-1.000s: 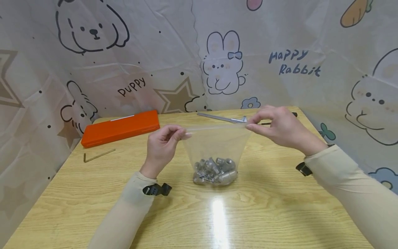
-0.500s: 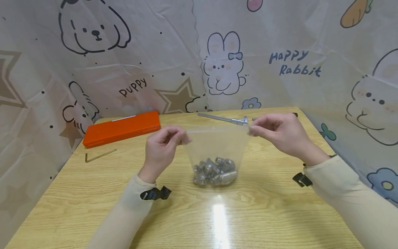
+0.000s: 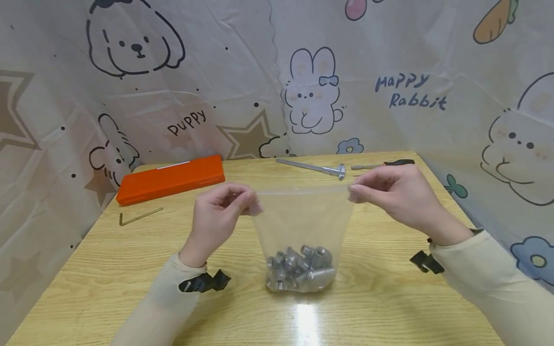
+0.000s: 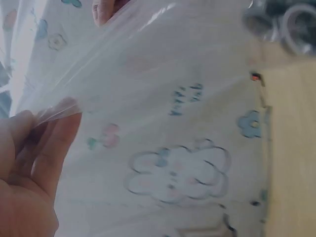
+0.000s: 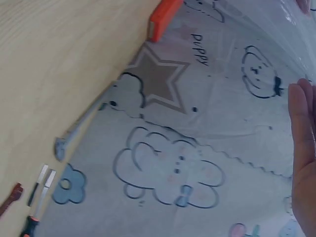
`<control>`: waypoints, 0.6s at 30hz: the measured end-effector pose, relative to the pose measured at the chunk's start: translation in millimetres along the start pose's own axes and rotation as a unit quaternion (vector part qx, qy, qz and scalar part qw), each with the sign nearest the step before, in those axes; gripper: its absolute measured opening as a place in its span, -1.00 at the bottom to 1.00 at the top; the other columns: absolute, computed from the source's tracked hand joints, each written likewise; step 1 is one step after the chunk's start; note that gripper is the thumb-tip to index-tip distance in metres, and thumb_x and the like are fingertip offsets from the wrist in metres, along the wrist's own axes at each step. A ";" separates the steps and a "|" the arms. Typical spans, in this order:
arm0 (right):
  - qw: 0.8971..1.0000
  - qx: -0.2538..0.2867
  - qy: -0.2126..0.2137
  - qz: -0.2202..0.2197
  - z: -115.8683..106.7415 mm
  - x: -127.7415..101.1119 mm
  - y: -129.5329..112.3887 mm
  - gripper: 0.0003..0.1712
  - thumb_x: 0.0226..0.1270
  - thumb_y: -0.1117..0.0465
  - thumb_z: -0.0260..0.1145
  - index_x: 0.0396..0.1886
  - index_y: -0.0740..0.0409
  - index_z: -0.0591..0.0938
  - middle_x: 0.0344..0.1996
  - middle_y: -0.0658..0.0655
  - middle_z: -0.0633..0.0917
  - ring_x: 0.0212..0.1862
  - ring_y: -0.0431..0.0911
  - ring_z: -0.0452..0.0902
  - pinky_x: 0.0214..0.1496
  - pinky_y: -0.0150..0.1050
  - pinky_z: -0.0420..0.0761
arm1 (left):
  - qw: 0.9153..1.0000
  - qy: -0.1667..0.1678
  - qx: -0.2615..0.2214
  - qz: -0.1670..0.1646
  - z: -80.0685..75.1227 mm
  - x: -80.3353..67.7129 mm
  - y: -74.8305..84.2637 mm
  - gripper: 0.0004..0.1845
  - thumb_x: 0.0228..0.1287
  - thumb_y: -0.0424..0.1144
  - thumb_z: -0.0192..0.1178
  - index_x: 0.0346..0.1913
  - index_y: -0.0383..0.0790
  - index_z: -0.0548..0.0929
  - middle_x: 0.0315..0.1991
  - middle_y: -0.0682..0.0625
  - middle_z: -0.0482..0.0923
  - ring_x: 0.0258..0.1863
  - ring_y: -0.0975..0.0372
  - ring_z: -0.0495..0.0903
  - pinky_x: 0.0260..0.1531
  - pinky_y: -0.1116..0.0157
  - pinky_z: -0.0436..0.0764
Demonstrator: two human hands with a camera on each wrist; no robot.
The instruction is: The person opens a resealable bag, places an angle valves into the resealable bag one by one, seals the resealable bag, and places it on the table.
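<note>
A clear plastic bag [image 3: 303,216] stands upright on the wooden table [image 3: 130,269], stretched between both hands. Several grey metal nuts and fittings [image 3: 300,270] lie piled in its bottom. My left hand [image 3: 220,211] pinches the bag's top left corner. At the top right corner, my right hand [image 3: 389,192] pinches the rim. In the left wrist view the bag's film [image 4: 163,89] spreads from my left hand [image 4: 34,163], with the metal fittings [image 4: 286,24] at the top right. The right wrist view shows only my right hand's edge [image 5: 302,148].
An orange flat case [image 3: 170,178] lies at the back left, with a bent hex key [image 3: 138,217] in front of it. A metal caliper [image 3: 313,167] and a screwdriver [image 3: 383,165] lie along the back edge. Cartoon-printed sheets wall the table on three sides.
Both hands have come a little nearer and lower with the bag. The bag's bottom with the fittings now sits closer to the front edge. The screwdriver behind the right hand is uncovered.
</note>
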State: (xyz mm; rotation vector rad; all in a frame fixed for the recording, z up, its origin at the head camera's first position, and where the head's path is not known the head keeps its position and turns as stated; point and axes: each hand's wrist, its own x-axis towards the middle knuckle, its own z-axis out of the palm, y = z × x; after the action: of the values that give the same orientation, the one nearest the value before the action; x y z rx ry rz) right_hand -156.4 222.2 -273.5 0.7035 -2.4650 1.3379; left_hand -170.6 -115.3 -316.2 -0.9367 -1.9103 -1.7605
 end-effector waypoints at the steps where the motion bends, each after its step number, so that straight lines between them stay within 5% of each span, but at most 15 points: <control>1: 1.000 0.002 -0.004 0.017 2.5 2.4 4.1 -0.94 0.26 0.25 0.45 -0.29 0.13 0.77 -0.42 0.00 0.77 -0.36 -0.09 0.72 -0.27 -0.30 0.69 | 1.000 0.002 0.004 -0.027 -0.5 0.4 -5.1 -0.92 0.31 -0.43 0.26 -0.22 -0.41 0.69 -0.40 -0.21 0.69 -0.44 0.11 0.72 -0.36 0.14 0.72; 10: 0.987 0.025 -0.026 0.160 19.4 52.7 49.8 -0.71 0.30 0.02 0.42 -0.20 0.15 0.76 -0.33 0.10 0.77 -0.27 -0.05 0.73 -0.08 -0.18 0.69 | 0.979 0.018 0.011 -0.203 -5.5 33.5 -58.7 -0.79 0.33 -0.23 0.31 -0.18 -0.36 0.72 -0.35 -0.23 0.68 -0.44 0.05 0.72 -0.37 0.15 0.73; 18: 0.967 0.059 -0.070 0.238 35.4 96.4 95.7 -0.68 0.36 0.12 0.38 -0.06 0.29 0.70 -0.22 0.23 0.73 -0.16 0.05 0.71 -0.11 -0.20 0.70 | 0.940 0.015 -0.012 -0.342 -10.0 61.4 -117.6 -0.69 0.36 -0.24 0.27 0.01 -0.43 0.66 -0.16 -0.34 0.63 -0.42 0.12 0.72 -0.32 0.20 0.72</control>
State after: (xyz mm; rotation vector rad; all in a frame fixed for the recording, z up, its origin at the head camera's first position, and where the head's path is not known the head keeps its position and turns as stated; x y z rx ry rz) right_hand -288.2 208.4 -319.8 0.2336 -2.8034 1.6593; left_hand -296.6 -111.2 -358.6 -0.2361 -2.3754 -2.1332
